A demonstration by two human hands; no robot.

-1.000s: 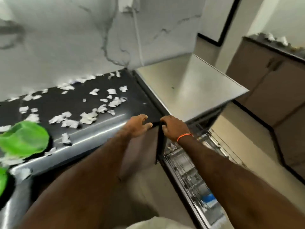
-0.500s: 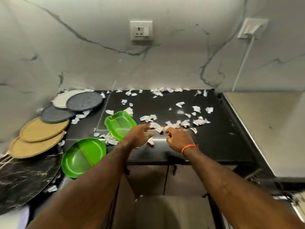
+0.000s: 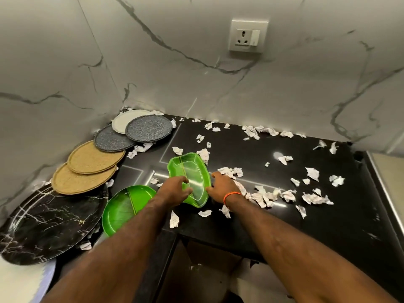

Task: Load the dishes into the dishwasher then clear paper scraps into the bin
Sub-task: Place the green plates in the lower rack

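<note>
A: The leaf-shaped translucent green plastic dish (image 3: 189,178) sits tilted on the glossy black worktop (image 3: 328,226), with both hands at its near end. Which step is this?

B: The dish-loading part, I'd say, not the scraps. The left hand (image 3: 175,189) has its thumb and fingers curled onto the near left rim; the right hand (image 3: 220,186) touches the near right edge, fingers bent, though whether it truly grips I cannot tell.

A: What else is waiting?

B: A round green plastic plate (image 3: 124,208) beside the left forearm, a large black marbled round tray (image 3: 48,224), two tan woven round mats (image 3: 87,169) and speckled grey round plates (image 3: 135,134) overlapping along the wall. Torn white paper scraps (image 3: 269,195) litter the worktop, some touching the dish.

A: The next move?

B: Probably lifting the dish clear without dragging scraps, then carrying it to the dishwasher, which is out of view.
</note>
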